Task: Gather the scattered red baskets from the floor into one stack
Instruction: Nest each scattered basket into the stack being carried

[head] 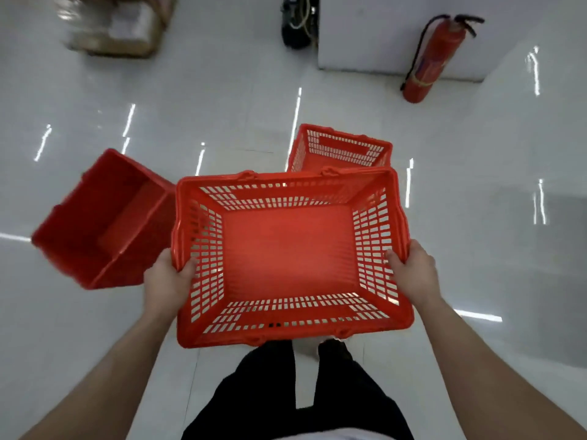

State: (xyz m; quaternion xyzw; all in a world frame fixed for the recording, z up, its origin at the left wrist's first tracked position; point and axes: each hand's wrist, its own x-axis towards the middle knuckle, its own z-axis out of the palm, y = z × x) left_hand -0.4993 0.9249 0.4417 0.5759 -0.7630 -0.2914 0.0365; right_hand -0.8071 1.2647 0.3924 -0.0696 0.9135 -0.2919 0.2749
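- Basket [287, 258], red and slatted, is hanging level above the floor [476, 185], its bare bottom showing.
- Left hand [168, 281] and right hand [413, 271] are gripping its short sides, thumbs hooking over the rim.
- Second slatted basket [341, 149] is sitting on the floor just behind, and a solid red bin [104, 217] is lying to the left.

three red baskets [287, 249] [104, 217] [341, 147], one fire extinguisher [435, 58]
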